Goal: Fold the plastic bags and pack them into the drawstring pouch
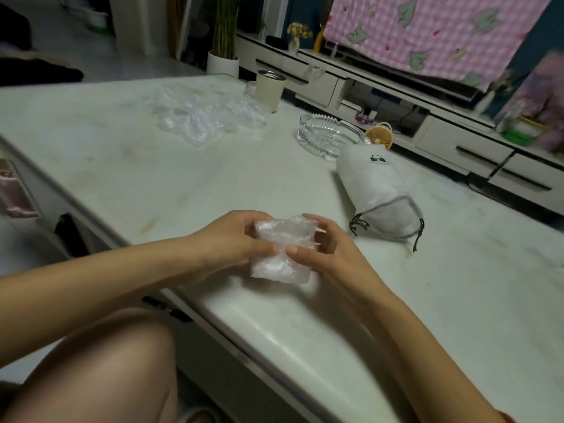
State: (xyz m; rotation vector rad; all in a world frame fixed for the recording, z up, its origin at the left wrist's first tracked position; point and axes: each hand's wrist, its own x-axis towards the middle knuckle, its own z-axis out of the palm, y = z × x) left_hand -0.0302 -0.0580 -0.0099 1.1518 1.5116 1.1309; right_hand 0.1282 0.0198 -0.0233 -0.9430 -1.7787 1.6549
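A clear plastic bag, folded into a small crumpled packet, is held just above the near edge of the white table. My left hand grips its left side with curled fingers. My right hand pinches its right side, thumb on top. A grey drawstring pouch with dark cords lies on its side to the right of my hands, its mouth toward me and looking full. A loose heap of clear plastic bags lies at the far side of the table.
A glass ashtray sits beyond the pouch, with a small orange fan behind it. A cream cup stands at the table's far edge. My bare knee is below the table edge at lower left.
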